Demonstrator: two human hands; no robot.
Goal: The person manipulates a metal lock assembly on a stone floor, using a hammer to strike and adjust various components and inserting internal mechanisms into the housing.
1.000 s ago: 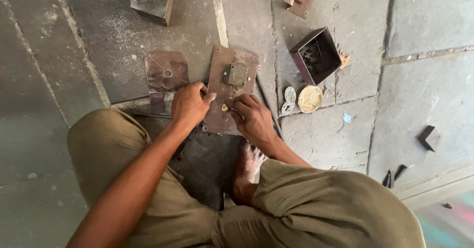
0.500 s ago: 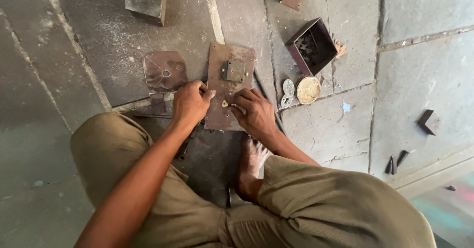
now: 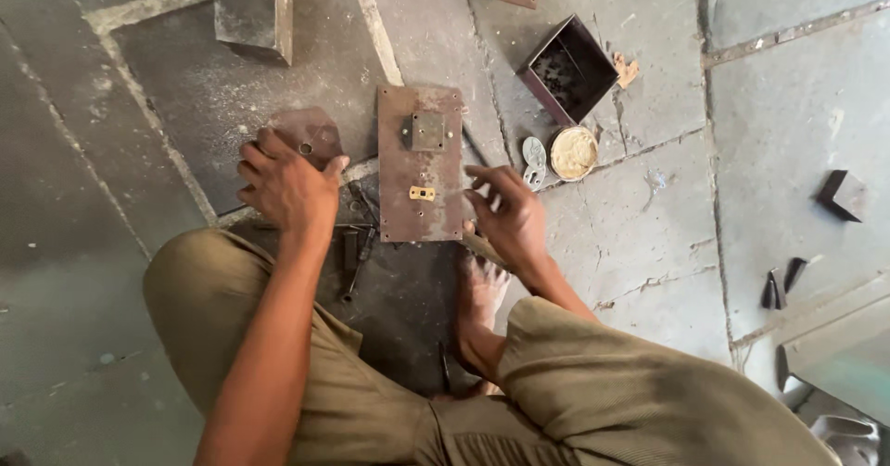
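since half a second ago, left hand moved off rusty plate onto small metal piece, fingers spread flat. right hand lifted at plate's right edge, fingers loosely spread, pinching nothing. plate lay flat on stone floor.

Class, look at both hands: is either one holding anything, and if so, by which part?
Neither grips anything. The left hand lies flat on the smaller rusty plate; the right hand hovers, fingers spread, by the right edge of the rectangular lock plate.
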